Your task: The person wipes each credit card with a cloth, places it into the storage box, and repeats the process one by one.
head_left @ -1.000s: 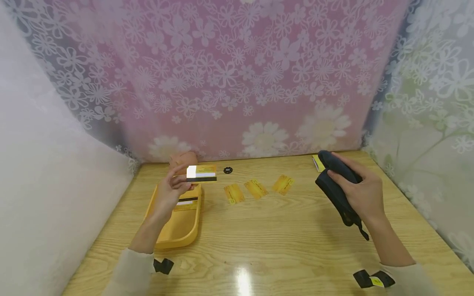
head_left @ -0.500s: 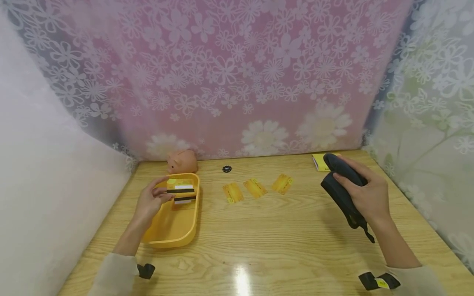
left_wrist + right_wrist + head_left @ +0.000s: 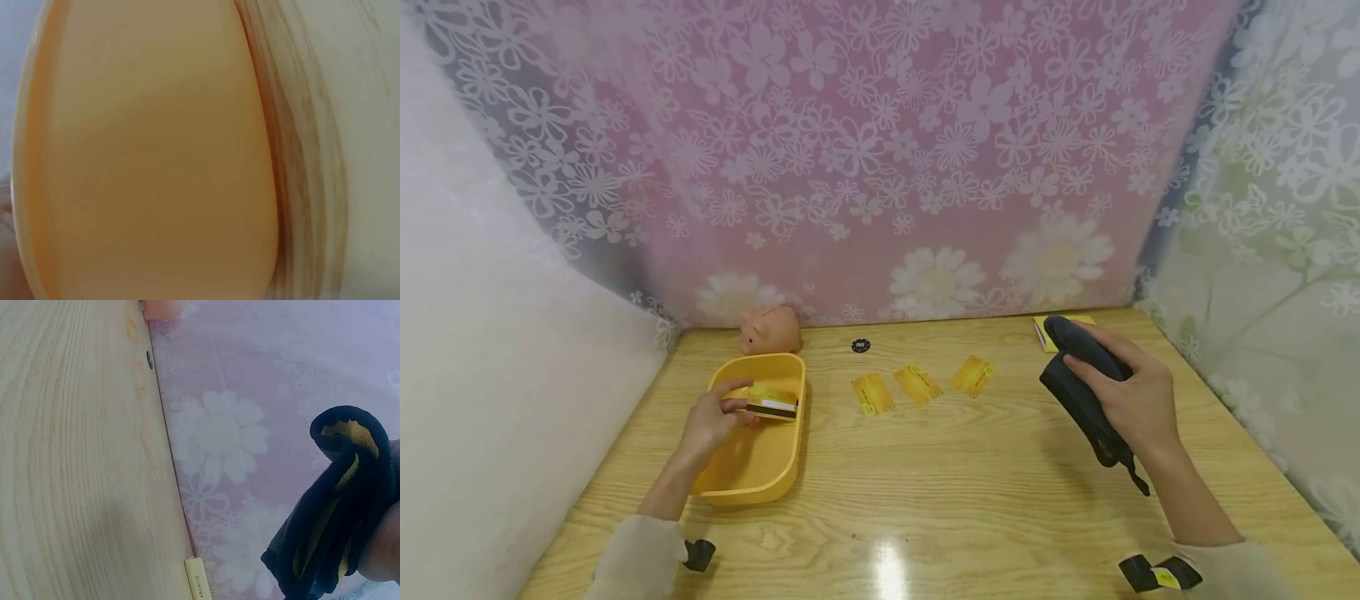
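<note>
Yellow card point(image 3: 772, 404), its black and white bands showing, was within the yellow tray point(image 3: 767, 490), just beside the right wall; the left hand point(image 3: 710, 420) appeared to pinch its left end in a narrow grip, a hold that, I judged, suited something so thin and left the bands uncovered; whether the card touched the tray floor or anything beneath it, I could not tell. The right hand point(image 3: 1138, 404) was wrapped firmly round a dark pouch point(image 3: 1086, 404) raised above the table point(image 3: 925, 492); squeezed so, the pouch was folded, and the right wrist view showed its yellow lining between the folds; holding it up probably left the tabletop below free for use. Left card point(image 3: 873, 393), middle card point(image 3: 917, 382) and right card point(image 3: 973, 375) lay flat and apart in a row, perhaps so that each face could be seen; a pink pig point(image 3: 772, 331) stood behind the tray. As for writing, ARCHIVE was legible on the spine of a yellow booklet point(image 3: 199, 580); the black chip point(image 3: 861, 345) seemed to bear 100 upside down; the print on the cards was too small to read, and no brand could be made out.
</note>
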A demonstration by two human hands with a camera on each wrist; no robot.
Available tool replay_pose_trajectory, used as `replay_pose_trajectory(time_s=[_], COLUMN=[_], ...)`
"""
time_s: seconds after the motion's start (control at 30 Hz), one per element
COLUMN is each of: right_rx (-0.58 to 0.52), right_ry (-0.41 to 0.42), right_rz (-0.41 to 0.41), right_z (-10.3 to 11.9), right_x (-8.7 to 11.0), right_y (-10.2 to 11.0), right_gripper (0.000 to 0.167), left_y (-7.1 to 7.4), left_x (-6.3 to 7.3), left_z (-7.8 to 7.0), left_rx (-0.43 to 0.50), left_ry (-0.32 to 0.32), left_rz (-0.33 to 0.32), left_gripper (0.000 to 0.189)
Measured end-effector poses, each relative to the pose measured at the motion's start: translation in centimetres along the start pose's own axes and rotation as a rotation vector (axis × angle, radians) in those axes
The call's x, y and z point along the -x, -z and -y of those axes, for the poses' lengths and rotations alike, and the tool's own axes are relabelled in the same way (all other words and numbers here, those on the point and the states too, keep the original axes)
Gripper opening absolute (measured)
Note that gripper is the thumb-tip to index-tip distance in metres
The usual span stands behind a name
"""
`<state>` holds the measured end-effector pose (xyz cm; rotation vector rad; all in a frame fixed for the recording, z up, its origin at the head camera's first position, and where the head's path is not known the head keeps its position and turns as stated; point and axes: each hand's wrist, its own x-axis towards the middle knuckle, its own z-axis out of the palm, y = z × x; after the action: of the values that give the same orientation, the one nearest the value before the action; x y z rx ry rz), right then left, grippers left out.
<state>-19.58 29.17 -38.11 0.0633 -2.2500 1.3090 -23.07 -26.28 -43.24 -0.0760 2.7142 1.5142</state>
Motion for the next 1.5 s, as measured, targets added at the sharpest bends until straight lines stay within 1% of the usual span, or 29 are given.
replay_pose_trajectory(time_s=[0.13,0.3,0.5,0.67,0.83,1.0,1.17,1.33,1.43,1.5], right_rx=[-0.006,-0.023,-0.032,-0.039,-0.038,-0.042,-0.039,-0.035,-0.034,-0.039], right_ry=[0.025,0.049,0.036,0.027,0.029,0.033,0.028,0.006,0.007,0.014], right_rz=[-0.004,0.007,0.014,0.017,0.013,0.016,0.014,0.014,0.014,0.012], right_z=[0.1,0.0,0.2,0.4,0.5,0.8,0.8,0.7,0.7,0.7], right_x=[-0.1,0.1,0.2,0.3,0.4,0.5,0.4,0.5,0.6,0.6], right_y=[-0.2,-0.6,-0.7,-0.8,-0.9,-0.9,-0.8,-0.8,-0.8,-0.9], right_gripper=[0.05,0.049,0.049,0.049,0.049,0.049,0.049,0.049,0.049,0.049], left_y=[-0.2,-0.2,0.0,0.1,0.4,0.6,0.8,0.8,0.6,0.3], left_x=[0.0,-0.1,-0.1,0.1,0.2,0.2,0.1,0.2,0.2,0.1], left_z=[0.1,0.2,0.2,0.4,0.2,0.2,0.0,-0.6,-1.7,-2.6], left_rx=[-0.038,-0.051,-0.045,-0.018,-0.033,-0.081,-0.128,-0.129,-0.137,-0.142], left_ry=[-0.023,-0.023,-0.007,-0.004,-0.006,-0.001,0.021,0.026,-0.016,-0.059], left_rz=[0.029,0.038,0.077,0.117,0.162,0.193,0.181,0.161,0.152,0.145], left_gripper=[0.058,0.055,0.06,0.061,0.062,0.06,0.06,0.059,0.058,0.057])
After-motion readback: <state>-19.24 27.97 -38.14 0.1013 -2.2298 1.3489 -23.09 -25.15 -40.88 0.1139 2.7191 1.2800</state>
